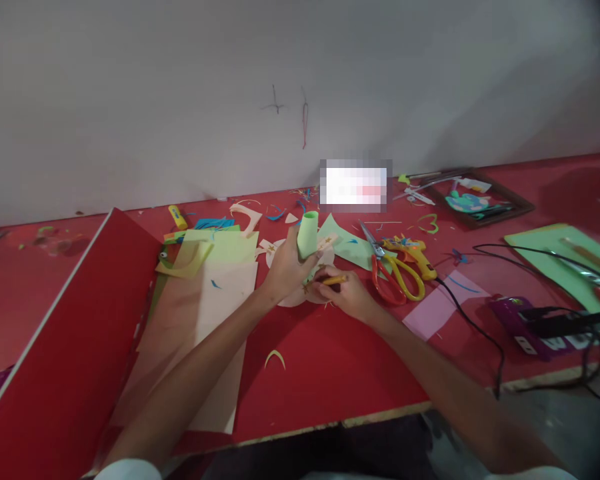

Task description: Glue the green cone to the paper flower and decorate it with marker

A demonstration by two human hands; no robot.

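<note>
My left hand (283, 270) is closed around a light green rolled paper tube (308, 233), which stands nearly upright. In my right hand (347, 293) is a yellow-orange pencil (334, 280), its tip pointing left, close to my left hand. Under both hands lies a pale paper cutout (291, 297) with rounded edges and small gold star marks; my hands hide much of its middle. Right of my right hand rest scissors (394, 270) with red and yellow handles. Beside them is a yellow glue gun (420, 257) with a black cable.
Stacked beige and green sheets (220, 320) lie left, beside an upright red board (65, 320). A pink sheet (443, 308), a purple box (525, 327) with cables and a dark-framed tray (485, 200) are right. Paper scraps (275, 360) dot the red table (330, 380).
</note>
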